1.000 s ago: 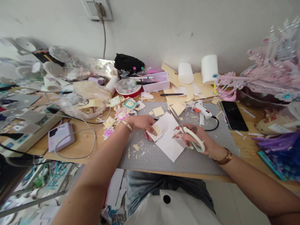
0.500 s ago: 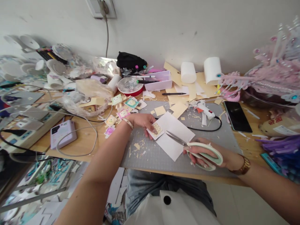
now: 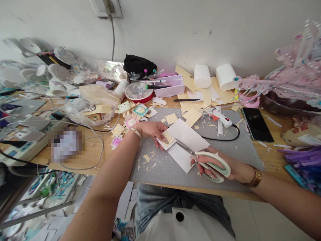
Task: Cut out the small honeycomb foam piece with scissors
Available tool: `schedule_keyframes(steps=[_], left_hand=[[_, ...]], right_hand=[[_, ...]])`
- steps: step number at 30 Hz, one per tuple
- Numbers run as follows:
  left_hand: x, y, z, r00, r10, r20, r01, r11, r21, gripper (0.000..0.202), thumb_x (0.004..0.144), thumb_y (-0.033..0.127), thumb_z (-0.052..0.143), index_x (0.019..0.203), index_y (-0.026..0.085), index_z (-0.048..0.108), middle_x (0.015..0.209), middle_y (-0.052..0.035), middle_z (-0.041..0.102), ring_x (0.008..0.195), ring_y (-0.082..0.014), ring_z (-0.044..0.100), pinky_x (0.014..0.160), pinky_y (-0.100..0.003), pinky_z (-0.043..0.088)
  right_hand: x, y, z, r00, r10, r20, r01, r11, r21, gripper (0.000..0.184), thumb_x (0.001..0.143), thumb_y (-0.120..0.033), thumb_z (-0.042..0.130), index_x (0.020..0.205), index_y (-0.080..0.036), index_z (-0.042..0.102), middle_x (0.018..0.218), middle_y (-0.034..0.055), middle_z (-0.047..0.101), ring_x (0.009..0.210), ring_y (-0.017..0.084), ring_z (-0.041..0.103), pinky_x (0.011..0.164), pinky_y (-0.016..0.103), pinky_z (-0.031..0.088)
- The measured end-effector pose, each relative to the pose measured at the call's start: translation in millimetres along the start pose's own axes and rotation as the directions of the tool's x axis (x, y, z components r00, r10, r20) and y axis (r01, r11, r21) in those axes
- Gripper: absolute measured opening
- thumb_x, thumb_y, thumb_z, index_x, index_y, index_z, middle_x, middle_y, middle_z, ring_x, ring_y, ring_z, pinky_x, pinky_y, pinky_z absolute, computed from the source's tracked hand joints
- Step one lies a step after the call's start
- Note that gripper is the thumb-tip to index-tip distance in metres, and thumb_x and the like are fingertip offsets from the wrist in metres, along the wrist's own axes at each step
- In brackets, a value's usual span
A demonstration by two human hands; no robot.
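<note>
My left hand (image 3: 151, 130) pinches a small cream printed card (image 3: 166, 138) at the left corner of a white paper sheet (image 3: 187, 142) on the grey cutting mat (image 3: 225, 150). My right hand (image 3: 218, 167) grips pale green-handled scissors (image 3: 204, 160). Their blades point left across the white sheet, and the tips reach almost to the card. Paper trimmings (image 3: 147, 157) lie on the mat just below my left hand.
A glue gun (image 3: 220, 117) with its black cord lies at the mat's far side, and a black phone (image 3: 257, 124) is on the right. Small printed cards (image 3: 130, 115), a red-rimmed bowl (image 3: 139, 93), white rolls (image 3: 213, 76) and a pink ornament (image 3: 288, 83) crowd the back. Cables trail on the left.
My right hand swung the scissors from pointing away to pointing left, dropped toward the near edge, then slid slightly left so the blades meet the card. My left hand stayed put.
</note>
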State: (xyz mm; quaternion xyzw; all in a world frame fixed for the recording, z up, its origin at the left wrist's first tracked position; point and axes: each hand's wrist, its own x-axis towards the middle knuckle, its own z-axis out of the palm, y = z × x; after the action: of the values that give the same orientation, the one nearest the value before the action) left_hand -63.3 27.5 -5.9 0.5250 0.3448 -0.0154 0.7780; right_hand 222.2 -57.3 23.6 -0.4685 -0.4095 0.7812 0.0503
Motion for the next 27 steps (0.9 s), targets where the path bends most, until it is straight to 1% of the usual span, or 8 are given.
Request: schedule_keyframes(steps=[5,11,14,18,20,22,24,27], left_hand=[[-1,1,0.9,1.000,0.013,0.011,-0.013,1.000,-0.024,0.037,0.059,0.028,0.087,0.091,0.016,0.072,0.082,-0.0086,0.076,0.065,-0.0192,0.071,0.058,-0.026,0.058],[-3,-2,2.2,0.998,0.051,-0.020,-0.052,0.998,-0.042,0.032,0.064,0.031,0.085,0.088,0.014,0.070,0.078,-0.0099,0.075,0.060,-0.0183,0.071,0.050,-0.022,0.054],[-4,-2,4.0,0.997,0.055,-0.047,-0.057,0.998,-0.033,0.031,0.065,0.032,0.083,0.086,0.013,0.070,0.076,-0.0106,0.075,0.059,-0.0186,0.071,0.049,-0.021,0.053],[-5,-2,6.1,0.996,0.052,-0.076,-0.054,0.998,-0.022,0.029,0.067,0.030,0.082,0.086,0.012,0.071,0.077,-0.0115,0.075,0.061,-0.0192,0.071,0.050,-0.022,0.054],[-5,-2,6.9,0.994,0.055,-0.090,-0.058,0.998,-0.032,0.027,0.068,0.029,0.082,0.085,0.012,0.071,0.076,-0.0118,0.075,0.061,-0.0189,0.071,0.051,-0.022,0.055],[-5,-3,8.2,0.990,0.078,-0.116,-0.086,0.994,-0.069,0.027,0.068,0.028,0.082,0.086,0.011,0.071,0.077,-0.0119,0.075,0.061,-0.0183,0.071,0.053,-0.022,0.055],[-2,-5,10.5,0.981,0.115,-0.158,-0.136,0.982,-0.129,0.029,0.067,0.026,0.082,0.089,0.011,0.071,0.078,-0.0118,0.075,0.062,-0.0178,0.071,0.054,-0.022,0.056],[3,-4,16.6,0.959,0.160,-0.232,-0.211,0.953,-0.218,0.036,0.066,0.024,0.083,0.096,0.010,0.070,0.079,-0.0115,0.075,0.063,-0.0180,0.071,0.053,-0.021,0.056]], right_hand=[[2,2,3,1.000,-0.026,-0.002,0.026,0.999,0.040,0.049,0.063,-0.056,0.077,0.083,-0.013,0.065,0.059,0.0024,0.065,0.036,0.006,0.047,0.032,0.016,0.034],[0,2,7,0.997,-0.072,-0.041,0.070,0.996,-0.055,0.047,0.066,-0.057,0.075,0.078,-0.014,0.062,0.062,0.0025,0.064,0.038,0.006,0.047,0.032,0.017,0.034],[-5,0,-2,0.996,-0.091,0.014,0.092,0.983,-0.160,0.040,0.070,-0.051,0.073,0.077,-0.014,0.059,0.065,0.0022,0.065,0.039,0.005,0.047,0.034,0.017,0.036],[-14,-7,-23,0.992,0.042,0.116,-0.003,0.948,-0.318,0.040,0.068,-0.042,0.077,0.091,-0.013,0.062,0.067,0.0019,0.067,0.038,0.004,0.048,0.036,0.016,0.039],[-15,-8,-27,0.993,0.029,0.113,0.006,0.954,-0.299,0.042,0.067,-0.041,0.078,0.095,-0.013,0.062,0.072,0.0034,0.069,0.039,0.005,0.050,0.037,0.017,0.040],[-9,-7,-23,0.995,-0.084,0.056,0.093,0.978,-0.185,0.044,0.066,-0.041,0.080,0.096,-0.015,0.062,0.080,0.0041,0.070,0.044,0.006,0.054,0.039,0.017,0.042],[2,-5,-13,0.967,-0.238,-0.093,0.234,0.971,-0.049,0.044,0.062,-0.037,0.084,0.094,-0.017,0.061,0.081,0.0014,0.068,0.047,0.006,0.055,0.041,0.017,0.044],[23,-8,4,0.918,-0.310,-0.249,0.345,0.931,0.115,0.046,0.056,-0.034,0.087,0.091,-0.019,0.060,0.071,-0.0032,0.064,0.047,0.007,0.055,0.045,0.020,0.049]])
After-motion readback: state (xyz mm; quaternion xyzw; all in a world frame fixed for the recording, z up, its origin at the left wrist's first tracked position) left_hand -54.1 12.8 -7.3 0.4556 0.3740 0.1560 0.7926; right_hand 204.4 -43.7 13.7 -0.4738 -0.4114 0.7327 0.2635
